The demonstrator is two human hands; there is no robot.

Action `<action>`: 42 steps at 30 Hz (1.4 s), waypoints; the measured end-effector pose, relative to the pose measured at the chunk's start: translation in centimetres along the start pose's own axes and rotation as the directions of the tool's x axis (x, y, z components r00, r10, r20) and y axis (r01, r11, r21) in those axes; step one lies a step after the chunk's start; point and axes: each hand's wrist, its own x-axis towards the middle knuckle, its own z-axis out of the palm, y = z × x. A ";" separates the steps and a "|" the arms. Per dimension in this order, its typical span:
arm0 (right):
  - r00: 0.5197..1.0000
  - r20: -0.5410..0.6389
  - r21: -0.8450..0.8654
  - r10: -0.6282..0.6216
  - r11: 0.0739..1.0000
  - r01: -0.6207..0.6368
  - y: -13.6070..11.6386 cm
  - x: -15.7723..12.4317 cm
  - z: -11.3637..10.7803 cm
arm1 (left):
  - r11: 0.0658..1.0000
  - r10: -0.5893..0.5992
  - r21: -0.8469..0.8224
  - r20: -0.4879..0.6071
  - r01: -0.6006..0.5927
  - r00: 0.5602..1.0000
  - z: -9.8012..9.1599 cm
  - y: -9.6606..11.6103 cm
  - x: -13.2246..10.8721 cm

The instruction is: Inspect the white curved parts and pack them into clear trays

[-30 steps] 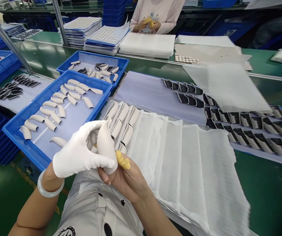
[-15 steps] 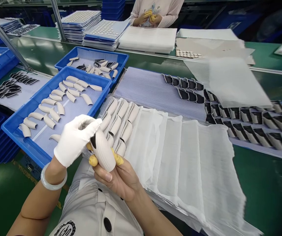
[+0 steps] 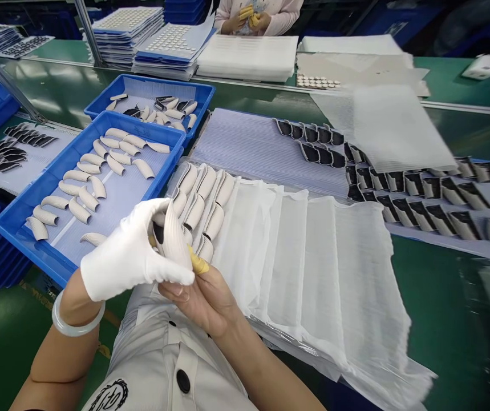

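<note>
Rolling more upright since the earlier frame, the ribbed white curved piece (image 3: 173,240) is now standing tip-up between the hands, its dark inner face showing low on the left. The gloved left hand (image 3: 125,257) is pinching it from the side, fingers closed around it, while the bare right hand (image 3: 202,299) is cradling it from below, a yellow finger cot (image 3: 198,264) pressing against its edge. Both hands are working just in front of the row of white pieces (image 3: 207,182), beside the blue tray of matching pieces (image 3: 50,169) on the worktop (image 3: 441,285)
</note>
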 end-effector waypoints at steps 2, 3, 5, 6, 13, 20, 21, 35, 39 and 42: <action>1.000 -0.018 0.013 -0.010 1.000 0.010 -0.1 0.0 0.0 | 0.996 -0.002 0.091 -0.002 0.002 1.000 0.3 0.2 -0.2; 1.000 -0.003 0.013 -0.007 1.000 0.007 -0.1 0.1 -0.1 | 0.994 -0.009 0.109 -0.020 0.011 1.000 0.4 0.4 -0.2; 0.999 0.053 0.007 0.000 1.000 -0.001 -0.1 0.0 -0.2 | 0.997 -0.021 0.076 -0.084 0.028 0.996 0.6 0.5 0.0; 0.997 0.082 0.003 0.004 1.000 -0.004 -0.1 0.0 -0.2 | 0.998 -0.039 0.037 -0.118 0.043 0.992 0.7 0.6 0.1; 0.996 0.083 -0.020 -0.012 1.000 0.014 0.3 -0.2 -0.3 | 0.969 -0.076 -0.244 -0.198 0.025 0.977 0.4 0.1 0.7; 0.973 -0.067 -0.300 -0.222 0.934 0.192 0.0 -0.5 0.0 | 0.906 -0.079 -0.422 -0.138 0.013 0.987 0.3 -1.1 0.9; 0.966 -0.082 -0.333 -0.244 0.920 0.204 0.0 -0.6 0.1 | 0.906 -0.082 -0.423 -0.137 0.017 0.987 0.4 -1.2 0.9; 0.865 -0.095 -0.751 -0.492 0.606 0.262 -0.8 -1.4 -0.5 | 0.980 0.196 0.024 -0.204 -0.195 0.959 1.4 -0.1 1.3; 0.863 -0.095 -0.841 -0.496 0.504 0.197 -1.0 -2.0 -0.5 | 0.973 0.228 0.110 -0.272 -0.205 0.935 2.0 0.5 1.9; 0.848 -0.084 -0.849 -0.524 0.483 0.214 -1.2 -2.8 -0.5 | 0.988 0.151 0.072 -0.340 -0.134 0.928 2.7 0.4 2.9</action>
